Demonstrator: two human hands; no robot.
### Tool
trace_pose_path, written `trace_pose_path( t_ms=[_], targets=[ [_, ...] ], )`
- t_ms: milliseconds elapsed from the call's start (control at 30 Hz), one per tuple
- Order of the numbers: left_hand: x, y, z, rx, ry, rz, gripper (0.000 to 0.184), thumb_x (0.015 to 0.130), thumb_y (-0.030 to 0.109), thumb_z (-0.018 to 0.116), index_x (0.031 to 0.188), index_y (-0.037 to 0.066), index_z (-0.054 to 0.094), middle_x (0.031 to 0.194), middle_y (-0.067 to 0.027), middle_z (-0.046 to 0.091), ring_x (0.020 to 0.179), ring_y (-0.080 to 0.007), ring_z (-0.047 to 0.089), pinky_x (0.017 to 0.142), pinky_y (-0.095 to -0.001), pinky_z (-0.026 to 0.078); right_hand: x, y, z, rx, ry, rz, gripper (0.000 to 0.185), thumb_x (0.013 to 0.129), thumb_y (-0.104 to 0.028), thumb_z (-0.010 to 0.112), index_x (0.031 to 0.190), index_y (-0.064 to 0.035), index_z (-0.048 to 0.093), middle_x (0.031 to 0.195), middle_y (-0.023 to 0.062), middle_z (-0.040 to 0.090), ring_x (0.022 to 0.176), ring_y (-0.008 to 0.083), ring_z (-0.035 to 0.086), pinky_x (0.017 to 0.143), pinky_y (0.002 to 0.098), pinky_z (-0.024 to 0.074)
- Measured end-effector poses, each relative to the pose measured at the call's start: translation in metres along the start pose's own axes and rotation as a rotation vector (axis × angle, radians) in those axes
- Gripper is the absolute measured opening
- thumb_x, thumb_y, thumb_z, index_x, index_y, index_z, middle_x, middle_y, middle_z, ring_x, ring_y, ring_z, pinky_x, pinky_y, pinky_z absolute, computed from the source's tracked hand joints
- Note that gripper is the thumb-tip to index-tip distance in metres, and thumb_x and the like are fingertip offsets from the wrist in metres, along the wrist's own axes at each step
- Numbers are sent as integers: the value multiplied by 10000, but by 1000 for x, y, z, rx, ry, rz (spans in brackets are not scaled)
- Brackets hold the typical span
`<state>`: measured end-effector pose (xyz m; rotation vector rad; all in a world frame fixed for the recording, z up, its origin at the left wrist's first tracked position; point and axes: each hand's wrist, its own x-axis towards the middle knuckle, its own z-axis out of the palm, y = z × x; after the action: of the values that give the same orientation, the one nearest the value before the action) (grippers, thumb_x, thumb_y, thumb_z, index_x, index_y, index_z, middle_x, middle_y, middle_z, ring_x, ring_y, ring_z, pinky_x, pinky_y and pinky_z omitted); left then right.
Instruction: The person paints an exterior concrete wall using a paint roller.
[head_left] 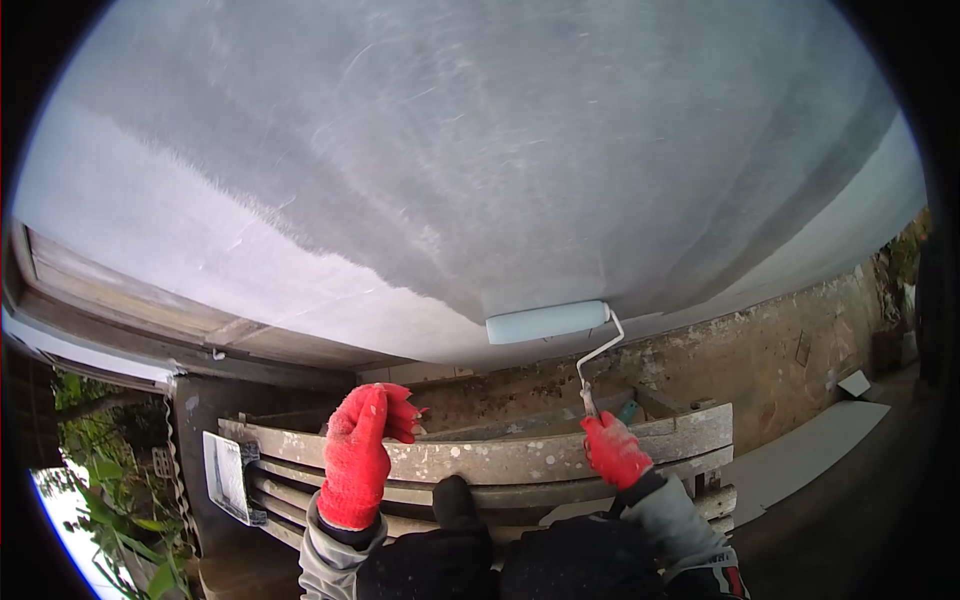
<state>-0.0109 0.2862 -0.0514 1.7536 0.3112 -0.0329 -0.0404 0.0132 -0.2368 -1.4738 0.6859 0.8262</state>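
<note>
My right hand (pixel 613 447), in a red glove, is closed round the handle of a paint roller (pixel 548 322). The roller's pale sleeve lies against the lower part of a large grey and white painted surface (pixel 480 170), joined to the handle by a bent white wire frame. My left hand (pixel 362 450), also red-gloved, is raised above the slatted wooden bench (pixel 500 457). Its fingers are loosely bent and somewhat apart, and I see nothing in them.
A paint tray (pixel 228 478) stands tilted at the bench's left end. A dark shoe (pixel 455 503) is on the slats. Behind is a worn, stained wall (pixel 770 370); a pale flat board (pixel 800 460) lies at right. Green plants (pixel 115 500) grow at left.
</note>
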Motion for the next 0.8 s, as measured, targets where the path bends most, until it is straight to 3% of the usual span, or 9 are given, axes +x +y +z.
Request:
trace_pose_path(
  t_ms=[33, 67, 133, 200, 333, 400, 567, 700, 800],
  targets=[
    [-1, -6, -4, -53, -8, -9, 329, 987, 290, 464, 997, -9, 602, 777, -92, 639, 636, -163, 603, 586, -275, 497, 34, 22, 5, -19, 4, 5, 185, 892, -221, 534, 960, -50, 554, 816, 158, 577, 705, 337, 587, 631, 430, 483],
    [-2, -12, -7, -105, -18, -19, 302, 990, 256, 463, 1007, -9, 607, 788, -87, 642, 657, -147, 598, 606, -269, 492, 92, 62, 10, -181, 35, -395, 220, 910, -262, 519, 924, -44, 548, 729, 127, 554, 615, 306, 567, 576, 416, 465],
    [-3, -20, -10, -152, -8, -35, 306, 990, 260, 463, 1010, -10, 606, 795, -89, 643, 662, -152, 600, 613, -273, 494, 124, 68, 22, -346, 59, -794, 270, 927, -302, 504, 887, -38, 543, 642, 96, 532, 524, 275, 546, 520, 402, 447],
    [-1, -25, -11, -230, 3, -49, 314, 990, 268, 464, 1018, -12, 604, 808, -94, 645, 670, -160, 605, 628, -281, 498, 122, 18, 37, -192, -144, -149, 312, 929, -319, 507, 835, -24, 542, 564, 58, 480, 441, 219, 498, 448, 377, 389],
    [3, -30, -25, -297, 41, -41, 317, 989, 274, 468, 1018, -11, 605, 829, -93, 648, 686, -165, 612, 632, -287, 501, 143, 30, 39, -40, -138, -120, 293, 922, -292, 524, 773, -39, 531, 549, 35, 463, 442, 187, 474, 430, 348, 349],
    [5, -38, -35, -337, 69, -51, 317, 990, 270, 466, 1016, -12, 608, 827, -91, 646, 683, -166, 613, 625, -287, 502, 85, 13, 29, 245, -130, -32, 252, 919, -281, 528, 780, -72, 513, 573, 19, 464, 434, 153, 439, 425, 317, 345],
    [10, -64, -42, -384, 133, -86, 341, 991, 297, 454, 1003, -10, 603, 787, -95, 637, 659, -175, 614, 601, -283, 499, -36, -25, 14, 275, 47, -18, 180, 906, -238, 514, 852, -67, 512, 619, 3, 472, 432, 103, 397, 417, 278, 341],
    [8, -66, -38, -432, 96, -108, 316, 996, 264, 452, 1022, -13, 603, 806, -96, 641, 681, -166, 614, 622, -280, 498, -21, -27, 25, 226, 86, 9, 189, 910, -244, 523, 862, -61, 512, 616, 12, 471, 434, 109, 405, 418, 279, 341],
    [6, -64, -37, -468, 85, -85, 318, 997, 266, 451, 1029, -13, 599, 811, -97, 642, 689, -163, 613, 632, -279, 495, 62, -1, 39, 212, -54, -12, 231, 915, -274, 536, 791, -91, 470, 594, 5, 463, 439, 126, 423, 419, 294, 343]
  ],
)
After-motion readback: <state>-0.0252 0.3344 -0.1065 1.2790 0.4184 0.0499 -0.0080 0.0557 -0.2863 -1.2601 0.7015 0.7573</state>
